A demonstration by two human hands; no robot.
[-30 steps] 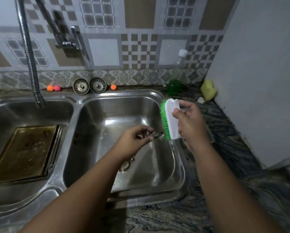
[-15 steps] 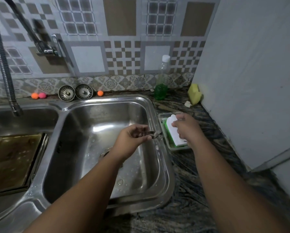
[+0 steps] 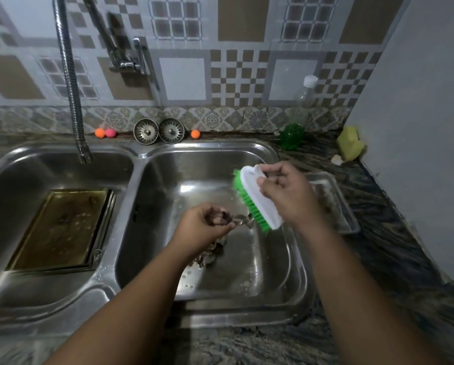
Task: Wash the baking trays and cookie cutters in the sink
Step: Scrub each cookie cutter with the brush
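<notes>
Left hand (image 3: 207, 223) pinches a cutter (image 3: 243, 222) over the right basin (image 3: 260, 272), its free end jutting rightward from the fingers; right hand (image 3: 284, 196), curled round the brush (image 3: 259, 200), lays the bristles against that end, the brush slanting down toward the person.

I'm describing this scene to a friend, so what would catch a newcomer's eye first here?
The green-bristled scrub brush stands out, gripped by the right hand over the right basin, its bristles at a metal cookie cutter held in the left hand. Next comes the brownish baking tray lying in the left basin.
</notes>
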